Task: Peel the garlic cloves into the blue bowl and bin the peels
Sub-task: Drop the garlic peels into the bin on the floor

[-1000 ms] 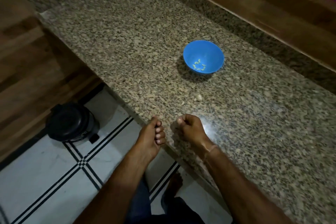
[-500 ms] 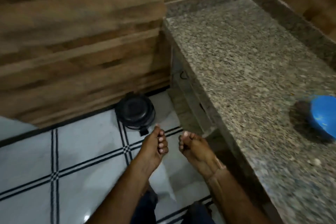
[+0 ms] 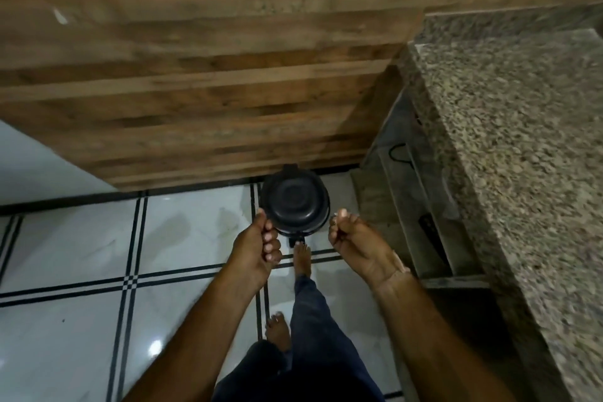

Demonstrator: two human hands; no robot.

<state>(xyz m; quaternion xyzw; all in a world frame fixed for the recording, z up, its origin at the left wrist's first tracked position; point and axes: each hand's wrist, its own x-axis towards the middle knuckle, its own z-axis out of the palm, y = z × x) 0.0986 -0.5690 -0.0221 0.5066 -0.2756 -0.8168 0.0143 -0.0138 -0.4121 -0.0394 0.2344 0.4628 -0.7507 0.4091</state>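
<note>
Tiled floor (image 3: 81, 238), granite counter (image 3: 522, 140), black bin (image 3: 293, 206), left hand (image 3: 257, 248) and right hand (image 3: 359, 245), fingers curled, contents unseen

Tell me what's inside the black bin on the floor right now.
Nothing inside shows: the bin has its domed lid shut, covering the contents. A bare foot is at its pedal.

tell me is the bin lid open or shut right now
Shut. The black bin shows its domed lid flat over the whole rim, no opening visible; a bare foot is near its pedal.
</note>
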